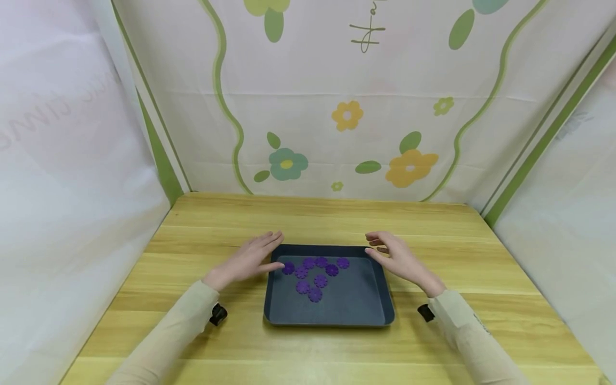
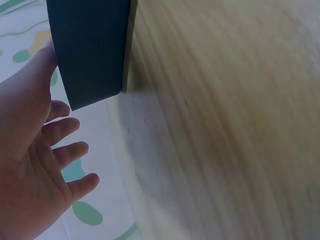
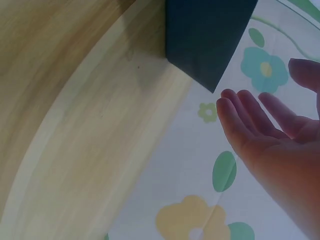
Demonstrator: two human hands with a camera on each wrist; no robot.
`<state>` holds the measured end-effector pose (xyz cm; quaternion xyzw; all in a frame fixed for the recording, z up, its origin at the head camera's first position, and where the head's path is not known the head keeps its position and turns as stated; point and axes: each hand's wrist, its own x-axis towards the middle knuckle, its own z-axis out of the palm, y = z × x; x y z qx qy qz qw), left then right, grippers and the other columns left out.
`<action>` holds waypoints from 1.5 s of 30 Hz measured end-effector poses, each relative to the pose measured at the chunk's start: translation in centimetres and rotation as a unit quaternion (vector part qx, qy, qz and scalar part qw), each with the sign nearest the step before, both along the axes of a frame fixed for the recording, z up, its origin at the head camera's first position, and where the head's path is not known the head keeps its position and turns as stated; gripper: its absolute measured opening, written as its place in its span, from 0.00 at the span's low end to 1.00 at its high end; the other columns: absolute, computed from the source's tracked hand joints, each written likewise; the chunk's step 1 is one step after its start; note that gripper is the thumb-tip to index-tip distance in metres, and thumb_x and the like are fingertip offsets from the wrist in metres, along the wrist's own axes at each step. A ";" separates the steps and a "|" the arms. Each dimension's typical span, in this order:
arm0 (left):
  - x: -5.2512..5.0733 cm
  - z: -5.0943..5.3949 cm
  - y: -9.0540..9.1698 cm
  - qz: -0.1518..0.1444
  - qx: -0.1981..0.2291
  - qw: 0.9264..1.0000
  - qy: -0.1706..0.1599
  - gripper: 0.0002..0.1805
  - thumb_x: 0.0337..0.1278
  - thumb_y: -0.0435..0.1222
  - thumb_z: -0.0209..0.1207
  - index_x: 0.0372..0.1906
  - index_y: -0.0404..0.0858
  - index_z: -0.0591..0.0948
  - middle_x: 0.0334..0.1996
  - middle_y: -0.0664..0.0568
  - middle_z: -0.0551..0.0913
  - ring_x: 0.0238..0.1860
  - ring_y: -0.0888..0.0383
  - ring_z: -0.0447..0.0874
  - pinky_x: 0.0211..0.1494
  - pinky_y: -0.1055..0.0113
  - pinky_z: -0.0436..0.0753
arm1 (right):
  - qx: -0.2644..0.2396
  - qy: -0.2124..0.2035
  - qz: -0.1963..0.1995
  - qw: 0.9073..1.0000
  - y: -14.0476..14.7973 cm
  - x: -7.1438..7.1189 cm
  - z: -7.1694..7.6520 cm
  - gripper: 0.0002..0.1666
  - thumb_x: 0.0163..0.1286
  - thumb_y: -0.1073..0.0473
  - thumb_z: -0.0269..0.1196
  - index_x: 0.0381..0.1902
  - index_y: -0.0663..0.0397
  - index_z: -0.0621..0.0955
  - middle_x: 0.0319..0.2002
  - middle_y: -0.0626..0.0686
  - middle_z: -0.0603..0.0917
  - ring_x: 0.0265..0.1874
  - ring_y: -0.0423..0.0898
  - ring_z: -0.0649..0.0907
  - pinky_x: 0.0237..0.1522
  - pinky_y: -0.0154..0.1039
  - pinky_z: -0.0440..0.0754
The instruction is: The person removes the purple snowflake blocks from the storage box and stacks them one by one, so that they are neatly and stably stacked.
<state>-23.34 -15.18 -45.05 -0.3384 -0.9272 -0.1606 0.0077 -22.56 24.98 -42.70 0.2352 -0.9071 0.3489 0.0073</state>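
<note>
A dark grey rectangular tray [image 1: 337,313] lies flat on the wooden table. Several purple flower-shaped pieces [image 1: 315,294] are scattered over its left and middle part. By the tray's far left corner is my left hand [image 1: 250,258], fingers extended and thumb reaching over the left rim. In the left wrist view the thumb of that hand [image 2: 30,135] is partly hidden behind the tray wall [image 2: 92,50]. Near the far right corner is my right hand [image 1: 397,259], its fingers loosely bent and holding nothing. The right wrist view shows that hand [image 3: 280,130] apart from the tray corner [image 3: 205,40].
The wooden table [image 1: 332,353] extends around the tray on all sides. A white fabric backdrop [image 1: 308,69] with printed flowers stands behind it, and white fabric side walls [image 1: 72,160] flank the table. Each wrist carries a small black device [image 1: 218,314].
</note>
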 end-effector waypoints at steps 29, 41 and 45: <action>0.0 -0.1 0.4 -0.040 -0.015 0.999 0.033 0.40 0.66 0.53 0.58 0.74 0.33 0.64 0.74 0.39 0.66 0.74 0.41 0.65 0.73 0.41 0.68 | 0.027 -0.068 0.049 0.996 -3.0 -0.1 0.0 0.21 0.74 0.57 0.61 0.58 0.64 0.78 0.52 0.62 0.84 0.48 0.51 0.85 0.50 0.41 0.86; -0.1 -0.4 0.3 -0.055 -0.003 0.997 0.059 0.41 0.64 0.52 0.60 0.73 0.31 0.66 0.72 0.37 0.68 0.73 0.42 0.68 0.73 0.47 0.70 | 0.070 -0.062 0.032 0.995 -4.4 0.0 -0.2 0.17 0.70 0.63 0.63 0.53 0.68 0.80 0.48 0.63 0.84 0.43 0.51 0.85 0.43 0.40 0.87; -0.1 -0.4 0.3 -0.060 0.002 0.996 0.067 0.41 0.64 0.51 0.61 0.72 0.30 0.66 0.71 0.36 0.68 0.72 0.42 0.68 0.73 0.47 0.71 | 0.080 -0.059 0.029 0.995 -4.7 -0.1 -0.4 0.15 0.68 0.64 0.64 0.50 0.68 0.80 0.46 0.62 0.85 0.41 0.50 0.85 0.42 0.39 0.87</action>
